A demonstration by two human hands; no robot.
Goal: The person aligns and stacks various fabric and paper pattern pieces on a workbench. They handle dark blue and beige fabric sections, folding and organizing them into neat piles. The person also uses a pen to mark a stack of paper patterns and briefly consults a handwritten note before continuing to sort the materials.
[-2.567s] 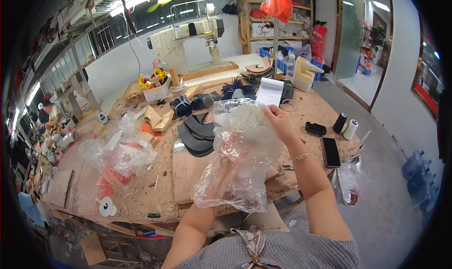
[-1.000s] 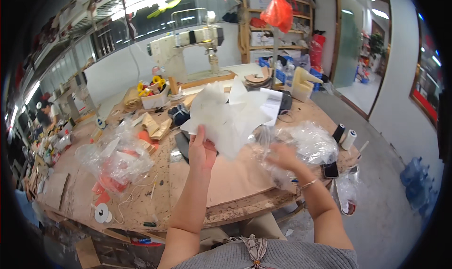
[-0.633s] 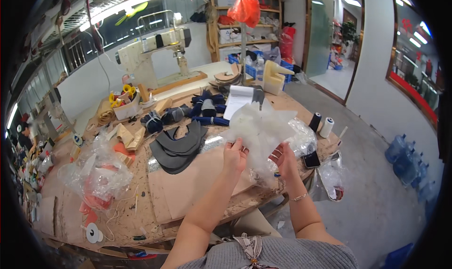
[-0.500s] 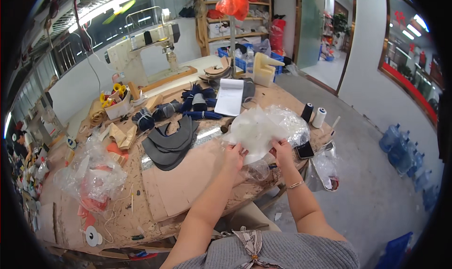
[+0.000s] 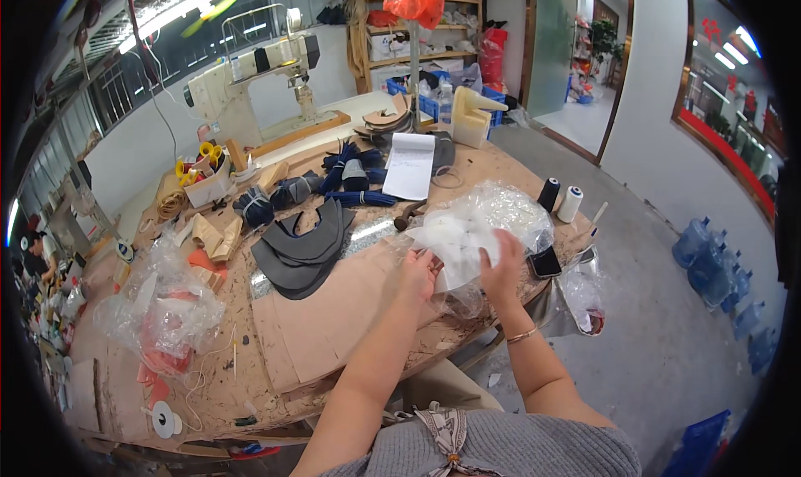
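Thin white sheet pieces point(image 5: 455, 242), crumpled and overlapping, are in front of me at the right part of the workbench. My left hand point(image 5: 420, 275) pinches their near left edge between thumb and fingers. At the right edge of the sheets is my right hand point(image 5: 502, 268), its thumb and fingers apart; whether it touches them is hard to tell. Clear plastic wrapping point(image 5: 513, 210) lies just beyond and under the sheets. Dark grey curved pieces point(image 5: 302, 252) are stacked to the left, on a large tan sheet point(image 5: 334, 318) and a metal strip.
A black phone point(image 5: 545, 263) rests at the bench's right edge, near black and white thread spools point(image 5: 570, 204). Farther back are a notepad point(image 5: 409, 166), tied dark blue bundles point(image 5: 359, 198) and a sewing machine point(image 5: 250, 85). More crumpled plastic point(image 5: 158, 310) lies at left.
My right hand has let go of the near right edge and risen along the right side, its fingers spreading. The white sheets have folded and sunk lower, while my left hand keeps its grip.
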